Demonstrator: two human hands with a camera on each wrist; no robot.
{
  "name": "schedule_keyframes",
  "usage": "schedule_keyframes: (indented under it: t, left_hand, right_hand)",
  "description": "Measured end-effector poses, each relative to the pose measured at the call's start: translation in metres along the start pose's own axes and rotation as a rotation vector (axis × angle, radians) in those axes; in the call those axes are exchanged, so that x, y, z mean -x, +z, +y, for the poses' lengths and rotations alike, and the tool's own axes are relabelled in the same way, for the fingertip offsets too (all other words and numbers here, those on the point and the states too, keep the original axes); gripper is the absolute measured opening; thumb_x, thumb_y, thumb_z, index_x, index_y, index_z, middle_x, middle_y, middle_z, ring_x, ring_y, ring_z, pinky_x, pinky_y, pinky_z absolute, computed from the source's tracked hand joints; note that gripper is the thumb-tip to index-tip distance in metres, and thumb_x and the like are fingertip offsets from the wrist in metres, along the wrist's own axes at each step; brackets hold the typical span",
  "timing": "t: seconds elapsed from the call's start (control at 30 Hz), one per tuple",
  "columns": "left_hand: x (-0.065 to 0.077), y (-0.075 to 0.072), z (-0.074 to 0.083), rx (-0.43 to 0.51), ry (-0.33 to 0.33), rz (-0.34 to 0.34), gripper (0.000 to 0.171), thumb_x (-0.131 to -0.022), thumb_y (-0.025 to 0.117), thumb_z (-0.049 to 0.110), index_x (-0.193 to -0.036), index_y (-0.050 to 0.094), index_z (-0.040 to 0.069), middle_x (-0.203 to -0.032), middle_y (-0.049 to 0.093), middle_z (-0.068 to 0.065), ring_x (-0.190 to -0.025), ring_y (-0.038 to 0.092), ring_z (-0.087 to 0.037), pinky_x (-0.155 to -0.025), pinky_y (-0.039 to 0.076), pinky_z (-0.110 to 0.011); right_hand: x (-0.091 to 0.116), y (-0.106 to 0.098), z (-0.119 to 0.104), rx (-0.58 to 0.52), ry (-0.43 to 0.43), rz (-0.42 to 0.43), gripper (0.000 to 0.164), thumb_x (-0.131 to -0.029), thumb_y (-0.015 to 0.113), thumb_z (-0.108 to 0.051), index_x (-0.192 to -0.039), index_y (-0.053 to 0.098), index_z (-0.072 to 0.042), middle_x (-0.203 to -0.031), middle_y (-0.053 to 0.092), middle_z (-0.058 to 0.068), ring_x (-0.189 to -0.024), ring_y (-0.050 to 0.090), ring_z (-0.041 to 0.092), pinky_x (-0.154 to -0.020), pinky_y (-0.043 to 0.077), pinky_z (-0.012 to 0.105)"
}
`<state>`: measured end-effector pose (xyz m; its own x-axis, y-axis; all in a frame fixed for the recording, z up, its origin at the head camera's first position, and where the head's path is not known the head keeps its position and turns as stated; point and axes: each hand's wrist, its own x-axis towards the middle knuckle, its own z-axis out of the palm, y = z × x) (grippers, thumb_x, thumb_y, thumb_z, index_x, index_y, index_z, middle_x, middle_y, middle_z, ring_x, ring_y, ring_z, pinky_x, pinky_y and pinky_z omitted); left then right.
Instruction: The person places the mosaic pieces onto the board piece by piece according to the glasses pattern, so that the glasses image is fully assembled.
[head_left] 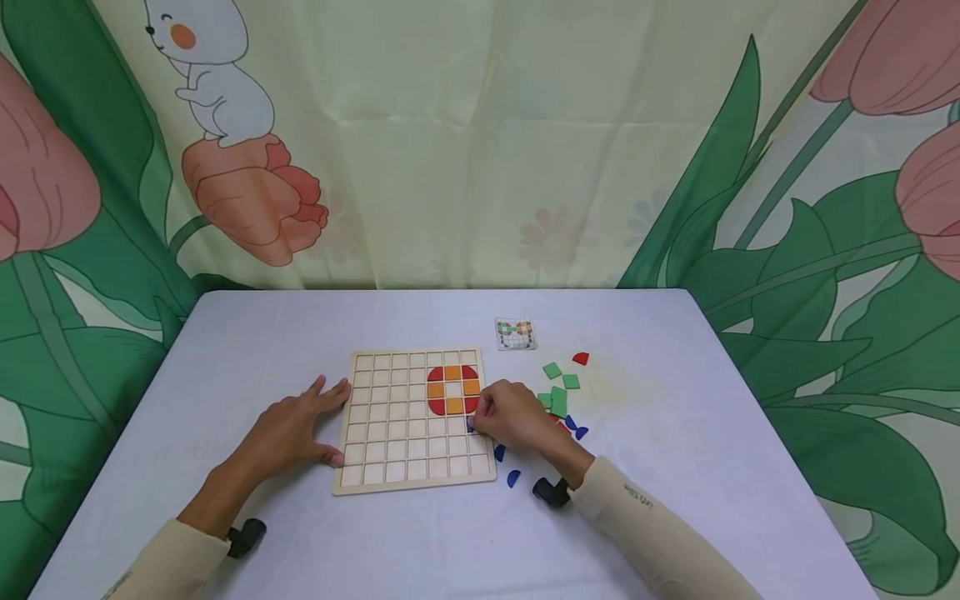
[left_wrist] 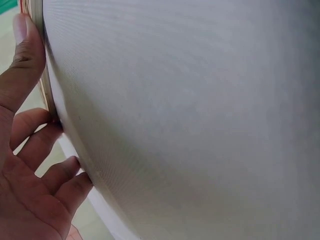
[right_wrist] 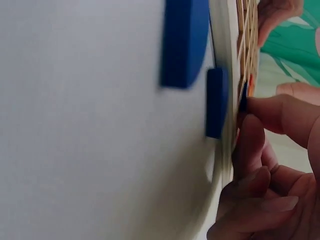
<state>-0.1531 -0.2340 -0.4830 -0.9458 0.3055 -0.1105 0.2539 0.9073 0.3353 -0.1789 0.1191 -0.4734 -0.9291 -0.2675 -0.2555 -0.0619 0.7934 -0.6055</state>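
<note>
A wooden grid board [head_left: 416, 485] lies on the table. At its upper right, red rounded corner pieces [head_left: 436, 407] and orange squares [head_left: 453, 406] form a ring around a bare cell. My right hand [head_left: 517, 417] pinches a small blue piece [right_wrist: 244, 97] between thumb and index finger, over a cell just below the ring's right side. My left hand [head_left: 288, 425] rests at the board's left edge, fingers spread, with the thumb lower down the same edge. Blue half-round pieces [head_left: 513, 478] lie close to the board's right edge, seen large in the right wrist view.
Green pieces [head_left: 558, 400], a red quarter-round piece [head_left: 581, 358] and more blue pieces [head_left: 582, 432] are scattered right of the board, some partly behind my right hand. A pattern card [head_left: 516, 333] lies beyond the board's top right corner. A printed curtain [head_left: 480, 167] hangs behind the table.
</note>
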Motion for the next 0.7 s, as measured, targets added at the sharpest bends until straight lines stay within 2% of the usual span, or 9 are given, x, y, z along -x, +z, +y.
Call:
schedule_keyframes:
  t: [0.13,0.3,0.47,0.7]
  left_hand:
    - [0.0,0.001,0.0,-0.004,0.0,0.004,0.123,-0.057,0.1,0.049,-0.161,0.046,0.013,-0.163,0.04,-0.033,-0.134,0.054,-0.064,-0.099,0.052,-0.07]
    - [0.0,0.001,0.0,-0.003,0.005,0.009,0.122,-0.056,0.1,0.048,-0.16,0.047,0.013,-0.163,0.042,-0.031,-0.135,0.054,-0.063,-0.099,0.052,-0.069]
    - [0.0,0.0,0.0,0.001,0.011,0.009,0.122,-0.057,0.1,0.048,-0.161,0.047,0.013,-0.163,0.041,-0.032,-0.135,0.054,-0.063,-0.099,0.052,-0.069]
    - [0.0,0.0,-0.001,0.003,0.019,0.013,0.122,-0.056,0.1,0.049,-0.16,0.047,0.013,-0.162,0.042,-0.032,-0.134,0.055,-0.063,-0.098,0.052,-0.069]
  right_hand:
    - [0.001,-0.003,0.003,-0.022,-0.02,-0.005,0.025,-0.095,0.081,-0.025,-0.075,0.069,-0.017,-0.066,0.062,-0.001,-0.063,0.059,0.015,-0.055,0.041,0.026]
    - [0.0,-0.005,0.007,-0.062,-0.046,-0.011,0.015,-0.095,0.082,-0.021,-0.082,0.073,-0.02,-0.07,0.063,0.0,-0.067,0.059,0.016,-0.058,0.043,0.025]
    - [-0.001,-0.004,0.009,-0.069,-0.065,-0.024,0.012,-0.093,0.083,-0.02,-0.084,0.075,-0.023,-0.071,0.063,-0.002,-0.068,0.059,0.015,-0.059,0.044,0.024]
    - [0.004,-0.013,0.016,-0.059,-0.11,-0.026,0.01,-0.092,0.082,-0.014,-0.088,0.078,-0.022,-0.073,0.066,-0.004,-0.071,0.06,0.015,-0.062,0.046,0.024]
